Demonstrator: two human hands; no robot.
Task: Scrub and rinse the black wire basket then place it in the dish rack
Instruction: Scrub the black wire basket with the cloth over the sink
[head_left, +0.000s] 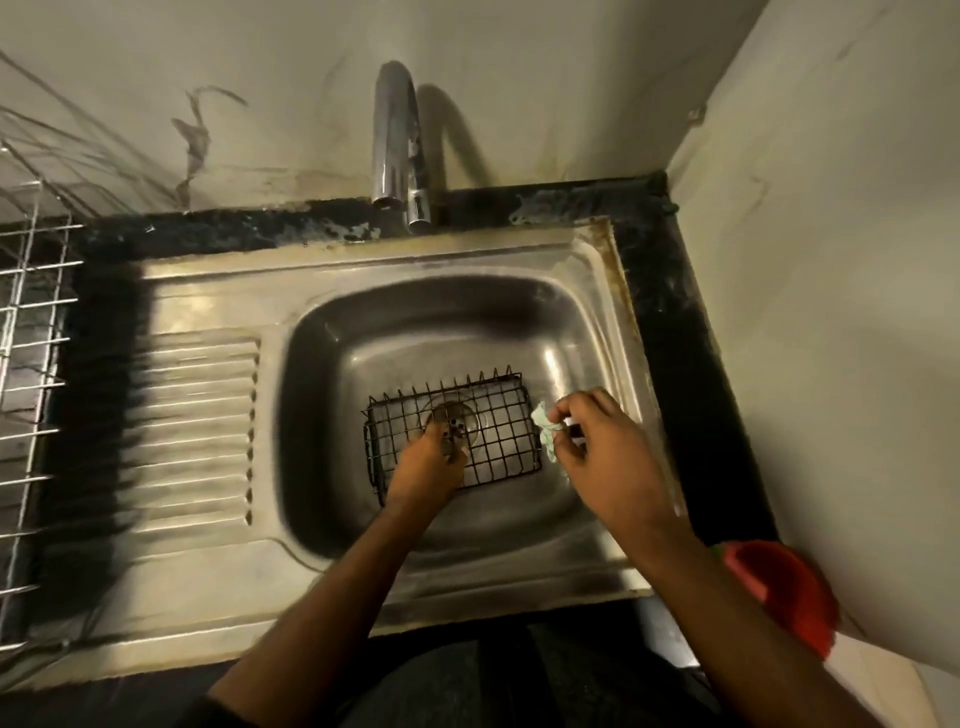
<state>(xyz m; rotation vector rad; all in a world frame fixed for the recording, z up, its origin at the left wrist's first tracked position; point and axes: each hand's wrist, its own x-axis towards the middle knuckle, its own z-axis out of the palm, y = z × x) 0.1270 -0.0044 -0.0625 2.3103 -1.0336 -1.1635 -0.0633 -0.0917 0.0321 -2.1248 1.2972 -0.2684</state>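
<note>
The black wire basket lies flat on the bottom of the steel sink, over the round drain. My left hand rests on the basket's near left part, fingers curled into the wires. Just off the basket's right edge, my right hand pinches a small pale green scrub pad. A silver wire dish rack stands at the left edge of the view.
A chrome tap arches over the back of the sink; no water shows. A ribbed steel drainboard lies left of the bowl. A red container sits at the counter's right front corner. Walls close in behind and on the right.
</note>
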